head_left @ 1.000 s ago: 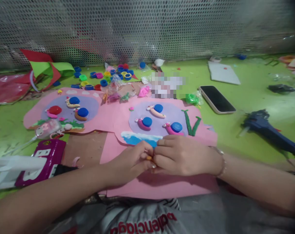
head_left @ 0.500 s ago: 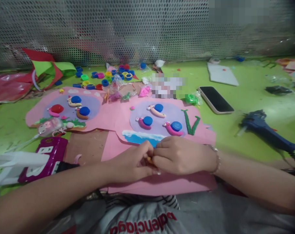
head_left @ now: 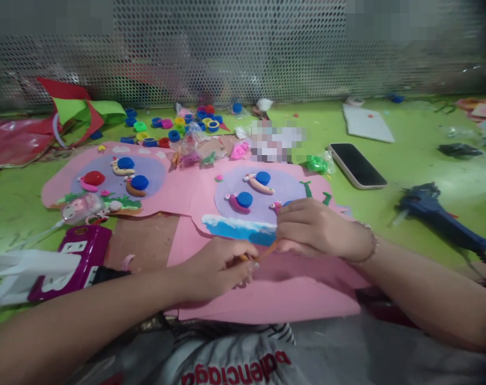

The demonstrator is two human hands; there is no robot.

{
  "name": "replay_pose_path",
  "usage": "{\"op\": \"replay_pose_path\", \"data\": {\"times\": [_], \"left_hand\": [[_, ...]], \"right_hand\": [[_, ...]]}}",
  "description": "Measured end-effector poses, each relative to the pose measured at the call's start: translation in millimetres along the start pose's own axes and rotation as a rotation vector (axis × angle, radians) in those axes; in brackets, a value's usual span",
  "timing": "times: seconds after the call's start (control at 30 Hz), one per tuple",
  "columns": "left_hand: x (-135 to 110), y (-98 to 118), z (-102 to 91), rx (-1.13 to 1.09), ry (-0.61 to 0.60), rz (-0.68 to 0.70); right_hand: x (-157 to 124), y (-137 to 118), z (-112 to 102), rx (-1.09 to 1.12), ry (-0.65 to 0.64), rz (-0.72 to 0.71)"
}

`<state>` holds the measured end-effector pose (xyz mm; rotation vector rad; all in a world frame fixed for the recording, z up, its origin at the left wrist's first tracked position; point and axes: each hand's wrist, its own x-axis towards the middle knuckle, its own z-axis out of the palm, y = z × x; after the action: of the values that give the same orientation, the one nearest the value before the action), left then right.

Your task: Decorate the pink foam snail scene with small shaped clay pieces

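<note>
A strand of orange modelling clay (head_left: 270, 250) stretches between my two hands. My left hand (head_left: 222, 267) pinches one end, over the pink paper (head_left: 307, 294). Farther right and a little higher, my right hand (head_left: 318, 230) closes on the other end. Behind them lies a pink card with a lilac patch (head_left: 226, 187) and a blue and white wave (head_left: 238, 230). Snails with blue bottle-cap shells sit on it, such as the magenta-bodied snail (head_left: 240, 201). My right hand partly covers another snail and the green clay strips (head_left: 326, 198).
A second snail card (head_left: 74, 166) lies left, near a purple power strip (head_left: 94, 251). Several bottle caps (head_left: 174, 135) and bagged clay (head_left: 317, 163) sit at the back. A phone (head_left: 359, 166) and a blue glue gun (head_left: 443, 214) lie right. Perforated metal (head_left: 226, 53) stands behind.
My right hand has moved right and up, away from my left hand. The orange clay has drawn out into a strand between them.
</note>
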<state>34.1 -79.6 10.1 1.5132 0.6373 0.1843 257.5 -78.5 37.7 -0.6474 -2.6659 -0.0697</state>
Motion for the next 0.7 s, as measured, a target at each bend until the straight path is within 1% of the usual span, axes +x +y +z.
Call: {"op": "replay_pose_path", "data": {"times": [0.07, 0.17, 0.23, 0.43, 0.53, 0.6, 0.7], "left_hand": [[1.4, 2.0, -1.6, 0.104, -0.001, 0.014], [3.0, 4.1, -4.1, 0.261, 0.037, 0.054], [3.6, 3.3, -5.0, 0.304, 0.058, 0.078], [5.2, -5.2, -5.3, 0.274, 0.124, 0.075], [6.3, -5.7, -5.4, 0.263, 0.109, 0.065], [6.4, -4.2, -5.0, 0.257, 0.096, 0.083], [5.3, -1.8, -3.4, 0.235, 0.08, 0.073]], "right_hand": [[0.4, -0.9, 3.3, 0.024, -0.018, -0.007], [3.4, -8.1, 7.5, 0.039, -0.033, -0.008], [5.3, -13.1, 8.8, 0.032, -0.049, -0.003], [6.3, -16.2, 12.5, 0.035, -0.165, -0.068], [7.4, -16.6, 14.7, 0.016, -0.164, -0.086], [8.2, -17.4, 14.6, 0.011, -0.167, -0.105], [7.3, -16.2, 10.4, 0.004, -0.173, -0.146]]}}
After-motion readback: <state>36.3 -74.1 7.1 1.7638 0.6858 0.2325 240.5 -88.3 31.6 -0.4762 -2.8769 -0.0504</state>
